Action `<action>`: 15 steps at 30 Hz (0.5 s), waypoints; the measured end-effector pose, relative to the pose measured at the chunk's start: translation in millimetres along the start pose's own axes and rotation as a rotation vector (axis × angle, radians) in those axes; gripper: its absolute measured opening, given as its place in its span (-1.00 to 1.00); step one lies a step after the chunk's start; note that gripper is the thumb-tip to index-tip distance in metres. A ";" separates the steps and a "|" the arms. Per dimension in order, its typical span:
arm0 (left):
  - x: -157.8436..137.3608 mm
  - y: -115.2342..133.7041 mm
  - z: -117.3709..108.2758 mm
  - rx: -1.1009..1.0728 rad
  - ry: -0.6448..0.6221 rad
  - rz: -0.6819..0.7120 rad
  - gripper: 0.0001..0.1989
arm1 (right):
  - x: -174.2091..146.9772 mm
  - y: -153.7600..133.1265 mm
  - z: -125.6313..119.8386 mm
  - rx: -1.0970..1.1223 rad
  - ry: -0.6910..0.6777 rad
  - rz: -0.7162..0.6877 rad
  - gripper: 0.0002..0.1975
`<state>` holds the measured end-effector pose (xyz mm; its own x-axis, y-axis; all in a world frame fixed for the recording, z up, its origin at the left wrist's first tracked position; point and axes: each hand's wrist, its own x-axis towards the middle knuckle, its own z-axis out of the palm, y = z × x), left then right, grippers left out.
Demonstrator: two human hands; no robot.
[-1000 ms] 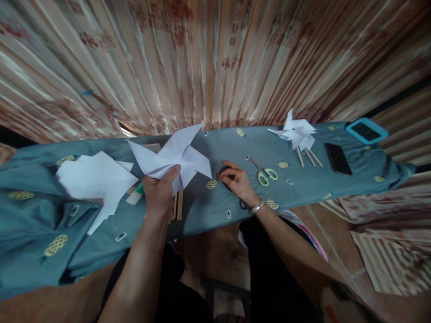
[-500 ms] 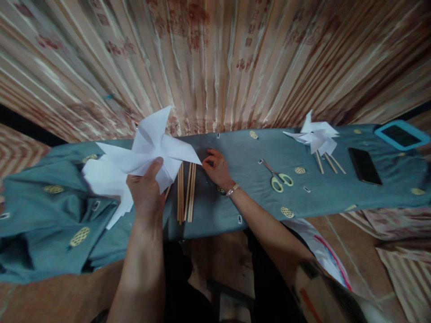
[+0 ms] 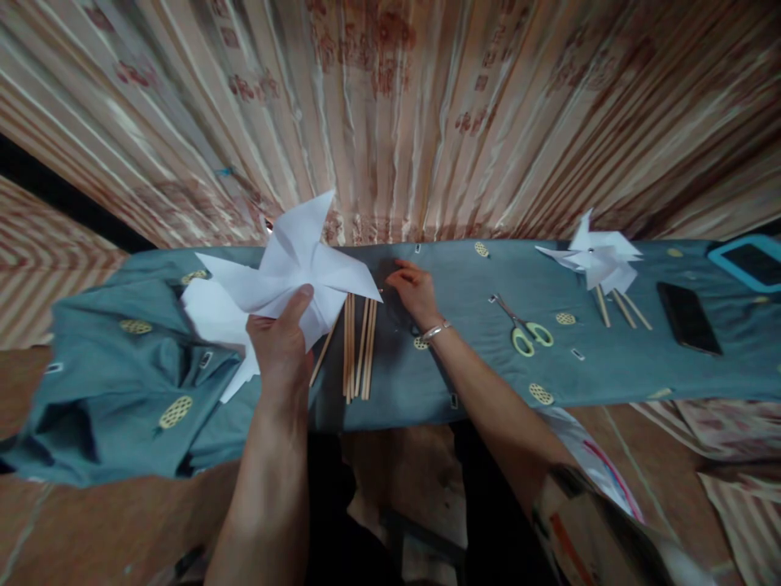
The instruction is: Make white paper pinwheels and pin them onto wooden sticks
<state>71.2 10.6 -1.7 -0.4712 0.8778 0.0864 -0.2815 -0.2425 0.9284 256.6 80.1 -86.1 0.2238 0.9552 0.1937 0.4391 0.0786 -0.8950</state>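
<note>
Right hand (image 3: 415, 291) slid beside sticks (image 3: 358, 346), fingers curled, grip unclear; left hand (image 3: 281, 346) pinches pinwheel (image 3: 293, 268).

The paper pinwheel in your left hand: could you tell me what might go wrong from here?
The left hand pinches the paper pinwheel by thumb at its centre only, so the folded blades might spring open or crease. The right hand reaches down close beside the loose wooden sticks, which could get knocked and roll off the cloth's near edge.
</note>
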 end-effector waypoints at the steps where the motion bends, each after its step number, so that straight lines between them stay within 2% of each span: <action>1: -0.8 0.2 0.8 -0.004 0.001 -0.008 -0.79 | -2.5 -0.1 -5.6 0.004 -0.002 0.000 -0.83; 4: -4.3 -0.2 4.4 -0.026 0.004 -0.041 -0.77 | -22.0 1.1 -31.0 -0.017 -0.014 -0.013 -0.85; 9: -15.2 -6.6 13.6 -0.028 -0.022 -0.086 -0.78 | -74.3 7.2 -80.5 -0.297 -0.099 -0.205 -0.86; 15: -31.1 -17.4 28.6 -0.045 -0.096 -0.100 -0.80 | -108.2 10.3 -108.4 -0.533 -0.154 -0.350 -0.79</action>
<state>114.6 -0.7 -10.1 -0.3573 0.9335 0.0305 -0.3615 -0.1684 0.9170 331.2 -53.4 -72.7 -0.1200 0.9319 0.3423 0.8435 0.2776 -0.4598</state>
